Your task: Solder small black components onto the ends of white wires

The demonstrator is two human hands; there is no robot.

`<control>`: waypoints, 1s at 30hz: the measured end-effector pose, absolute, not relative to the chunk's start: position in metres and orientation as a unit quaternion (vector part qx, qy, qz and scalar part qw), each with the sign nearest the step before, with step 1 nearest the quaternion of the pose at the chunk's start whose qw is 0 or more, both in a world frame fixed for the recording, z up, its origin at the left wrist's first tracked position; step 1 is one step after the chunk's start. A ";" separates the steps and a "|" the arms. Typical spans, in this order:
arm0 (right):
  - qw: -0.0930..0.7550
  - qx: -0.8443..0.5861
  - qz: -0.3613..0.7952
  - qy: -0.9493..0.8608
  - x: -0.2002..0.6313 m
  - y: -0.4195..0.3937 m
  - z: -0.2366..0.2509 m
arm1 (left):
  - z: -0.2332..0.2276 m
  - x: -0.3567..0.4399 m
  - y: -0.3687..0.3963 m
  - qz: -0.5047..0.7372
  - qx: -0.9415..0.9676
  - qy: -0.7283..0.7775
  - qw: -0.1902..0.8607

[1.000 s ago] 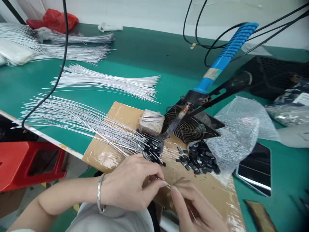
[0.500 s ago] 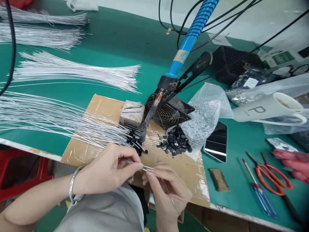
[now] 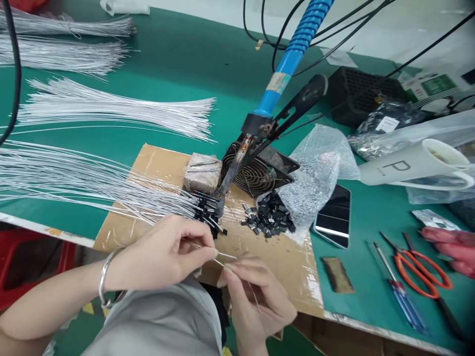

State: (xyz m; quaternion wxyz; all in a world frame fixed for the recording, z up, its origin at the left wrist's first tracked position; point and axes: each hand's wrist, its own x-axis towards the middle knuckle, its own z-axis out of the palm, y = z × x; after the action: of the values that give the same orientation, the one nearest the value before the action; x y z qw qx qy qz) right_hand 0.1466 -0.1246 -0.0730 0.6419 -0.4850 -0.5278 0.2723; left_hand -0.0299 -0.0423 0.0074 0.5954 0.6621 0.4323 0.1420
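My left hand (image 3: 166, 254), with a metal bangle on the wrist, pinches a thin silver wire (image 3: 225, 255) between thumb and fingertips at the near edge of a taped cardboard board (image 3: 148, 163). My right hand (image 3: 256, 296) meets it from below and pinches a thin wire too; whether it is the same wire I cannot tell. Just beyond my hands lie wires tipped with small black parts (image 3: 208, 212) and a loose heap of black parts (image 3: 269, 220). A blue-handled soldering iron (image 3: 285, 62) leans on a stand, tip down by the parts.
Fans of silver wires (image 3: 111, 109) cover the green table to the left. A small fan (image 3: 256, 175), a sponge block (image 3: 202, 173), bubble wrap (image 3: 319, 173), a phone (image 3: 334, 217), a screwdriver (image 3: 399, 294) and orange scissors (image 3: 423, 269) lie right. Another person's hand (image 3: 452, 244) shows at the right edge.
The view swung right a second ago, bringing the tools and phone into sight. Since then my hands stay together at the board's edge, my fingers shifting slightly on the wire.
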 end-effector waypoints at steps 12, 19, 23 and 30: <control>0.607 -0.505 0.423 -0.444 0.139 -0.119 -0.074 | 0.001 -0.030 -0.056 0.206 0.779 0.426 0.412; 0.514 -0.516 0.435 -0.529 0.155 -0.117 -0.065 | -0.003 -0.034 -0.050 0.168 0.725 0.449 0.495; 0.505 -0.493 0.409 -0.578 0.158 -0.115 -0.058 | -0.003 -0.039 -0.046 0.138 0.684 0.430 0.573; 0.493 -0.473 0.412 -0.603 0.160 -0.112 -0.054 | -0.001 -0.038 -0.045 0.101 0.662 0.443 0.595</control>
State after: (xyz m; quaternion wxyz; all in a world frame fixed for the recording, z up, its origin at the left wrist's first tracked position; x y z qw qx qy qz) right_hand 0.1598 -0.1124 -0.0545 0.4926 -0.4735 -0.6028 0.4120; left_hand -0.0381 -0.0451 -0.0015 0.5954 0.6622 0.4434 0.1015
